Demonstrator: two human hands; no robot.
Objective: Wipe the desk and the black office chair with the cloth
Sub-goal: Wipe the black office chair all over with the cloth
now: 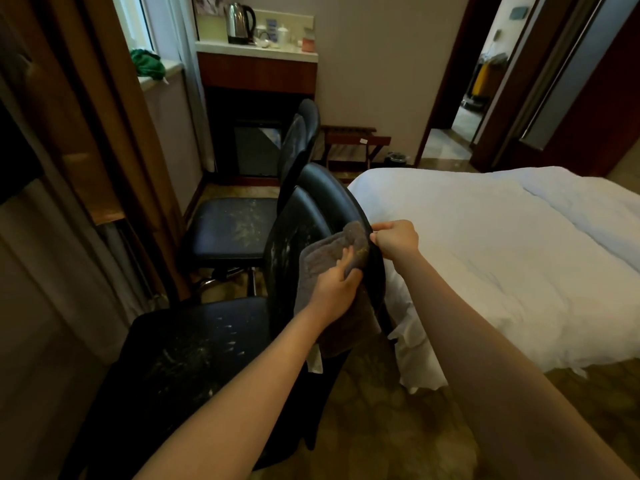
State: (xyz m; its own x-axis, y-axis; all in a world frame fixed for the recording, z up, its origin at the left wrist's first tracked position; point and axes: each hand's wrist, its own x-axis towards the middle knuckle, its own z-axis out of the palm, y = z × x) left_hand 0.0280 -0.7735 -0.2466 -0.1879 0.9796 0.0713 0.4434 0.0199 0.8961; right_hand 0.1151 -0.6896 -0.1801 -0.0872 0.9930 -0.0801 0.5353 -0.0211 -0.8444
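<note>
Left hand (334,289) grips cloth (320,259) against chair (298,226) back, right hand (394,239) pinches back's edge — seat (187,348) speckled, bed (485,244) just beside, second chair (228,226) behind

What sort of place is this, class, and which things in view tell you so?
Most likely a hotel guest room: a bed made up with white bedding, an electric kettle with cups on a small counter, and a folding luggage rack against the wall.
</note>
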